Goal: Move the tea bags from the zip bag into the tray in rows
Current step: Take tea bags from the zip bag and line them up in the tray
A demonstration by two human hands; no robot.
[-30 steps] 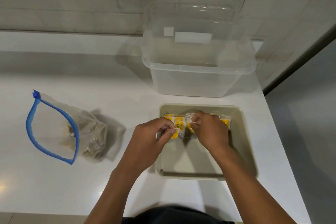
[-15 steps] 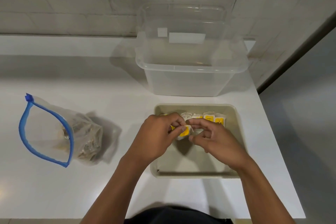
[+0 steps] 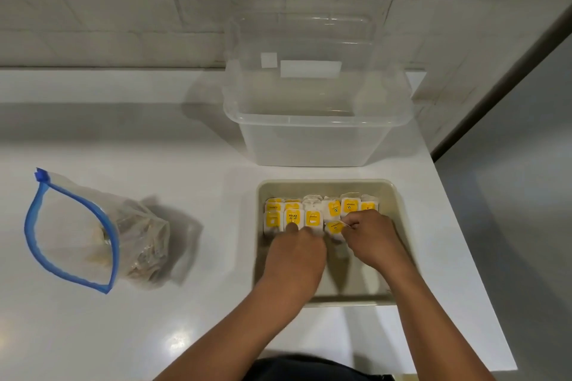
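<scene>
**Inspector:** State the position of each grip at the moment of record.

**Operator:** Both were inside the tray. My left hand rested its fingertips on the near row of tea bags, knuckles curled over; whether it pinched one or only pressed I could not tell. My right hand had finger and thumb closed on one tea bag, held just left of that grip and beside the last bag of the near row.

**Inspector:** Step in hand?

**Operator:** Seating that bag, in my judgement. A far row ran full across, just beyond both grips. The near row was begun from the left side.

**Inspector:** Remaining stock?

**Operator:** The zip bag lay open on the counter, well to the left of my left grip, with more tea bags bunched at its closed end. A clear tub stood beyond the tray.

**Inspector:** Requirement for the next move?

**Operator:** Set the bag flat and square against its neighbour, release, then reach left to the zip bag. Risk noted: disturbing the seated bags.
</scene>
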